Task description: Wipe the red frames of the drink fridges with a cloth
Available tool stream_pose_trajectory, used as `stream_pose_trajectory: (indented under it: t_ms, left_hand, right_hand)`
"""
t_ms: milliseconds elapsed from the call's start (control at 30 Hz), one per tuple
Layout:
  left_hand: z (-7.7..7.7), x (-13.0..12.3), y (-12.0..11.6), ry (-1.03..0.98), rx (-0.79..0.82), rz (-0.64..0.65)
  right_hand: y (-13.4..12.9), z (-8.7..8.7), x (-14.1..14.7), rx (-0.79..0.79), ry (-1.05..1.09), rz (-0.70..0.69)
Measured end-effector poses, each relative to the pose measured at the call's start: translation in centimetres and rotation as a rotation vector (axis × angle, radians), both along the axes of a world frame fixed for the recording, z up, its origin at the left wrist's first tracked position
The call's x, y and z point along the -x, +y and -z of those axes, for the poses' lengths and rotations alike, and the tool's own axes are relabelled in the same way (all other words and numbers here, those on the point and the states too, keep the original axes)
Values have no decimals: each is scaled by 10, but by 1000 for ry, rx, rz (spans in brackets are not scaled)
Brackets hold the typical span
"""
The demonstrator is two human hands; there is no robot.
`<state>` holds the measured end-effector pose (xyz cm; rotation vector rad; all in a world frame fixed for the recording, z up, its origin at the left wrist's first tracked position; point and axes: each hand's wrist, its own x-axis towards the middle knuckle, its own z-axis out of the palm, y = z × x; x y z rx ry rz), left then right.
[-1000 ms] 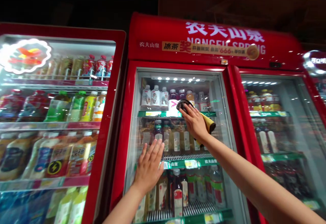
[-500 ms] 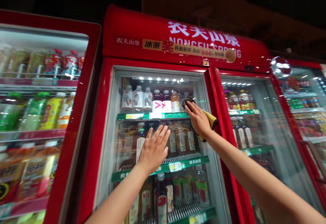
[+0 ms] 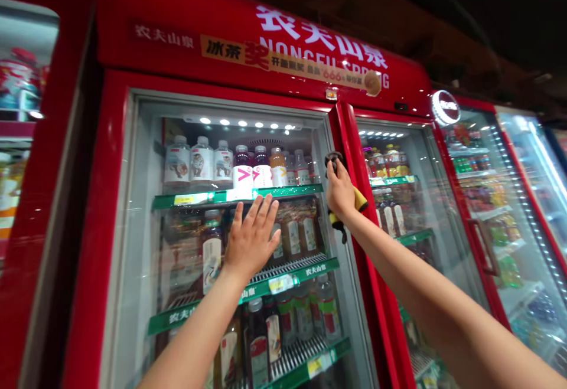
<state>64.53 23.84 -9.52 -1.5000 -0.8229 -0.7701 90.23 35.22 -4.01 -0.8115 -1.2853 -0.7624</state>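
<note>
Yellow-and-black cloth (image 3: pixel 361 200) is bunched under the right hand (image 3: pixel 341 191), whose fingers are bent over its dark upper end, at the right edge of a red-framed glass door (image 3: pixel 100 194) on the Nongfu Spring drinks cooler (image 3: pixel 146 14). Left hand (image 3: pixel 251 238) has its fingers straight and slightly spread, gripping nothing, palm toward the same pane (whether it touches, I cannot tell). Behind the glass, just above those fingertips, purple-drink bottles with V labels (image 3: pixel 243 179) stand on the green-edged top shelf (image 3: pixel 292 192).

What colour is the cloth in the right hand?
The cloth is yellow and near-black, best seen in the head view.
</note>
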Motion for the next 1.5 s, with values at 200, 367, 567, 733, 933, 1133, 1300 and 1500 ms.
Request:
stream_pose_trajectory:
  t_ms: [200,367,567,733,933,1133,1300,1500]
  left_hand:
    - [-4,-1,-3,-2,16,10]
    - [-4,-1,-4,8,-12,19]
    - [-4,-1,-5,4,-48,3]
    - [-3,-2,-5,8,-51,-23]
    - [-3,-1,-6,0,-75,-34]
    - [-2,-1,-7,2,-103,-46]
    - [-2,-2,-7,-2,-92,-46]
    - [-1,-2,-6,-4,-87,-45]
  right_hand:
    - [-28,-17,-9,164,-82,97]
    - [-59,-7,-28,59,-171,43]
    - [-38,-29,-55,-18,-129,98]
    - [-10,23,-62,6,-279,197]
    - [3,-55,-60,-7,-239,179]
    - [9,-128,-57,-60,-128,106]
    - [7,-43,-50,-94,-347,175]
    - [15,-48,-26,-55,-241,104]
